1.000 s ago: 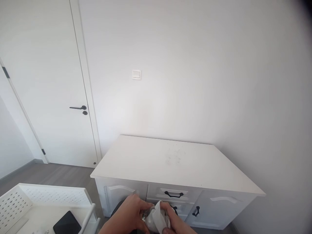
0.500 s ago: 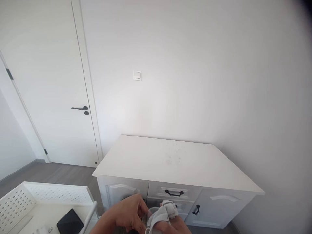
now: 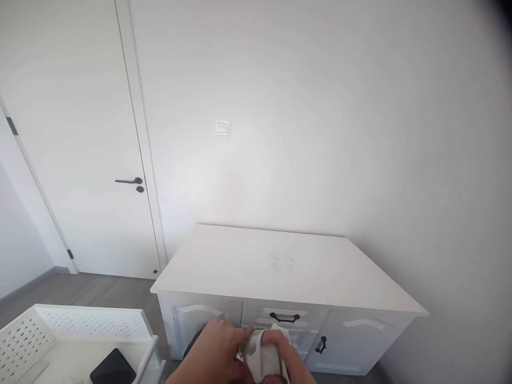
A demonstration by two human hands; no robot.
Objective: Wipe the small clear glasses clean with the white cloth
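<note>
At the bottom middle of the view my left hand (image 3: 218, 352) and my right hand (image 3: 288, 365) are pressed together around a small white cloth (image 3: 264, 353). Between the left fingers and the cloth a bit of shiny metal or glass (image 3: 241, 350) shows; I cannot make out what it is. Both hands have their fingers curled. They hover in front of a white cabinet (image 3: 280, 266), level with its drawers. Most of both hands is cut off by the frame's lower edge.
The cabinet has black handles (image 3: 284, 318) and faint marks on its top (image 3: 286, 253). A white perforated tray (image 3: 72, 328) at the lower left holds a black phone (image 3: 112, 368). A white door with a dark lever (image 3: 128, 182) stands at left; a wall switch (image 3: 222, 128) is above the cabinet.
The cloth rose and bunched between the fingers, then came back down and was wrapped tighter in both hands. The view shifted slightly.
</note>
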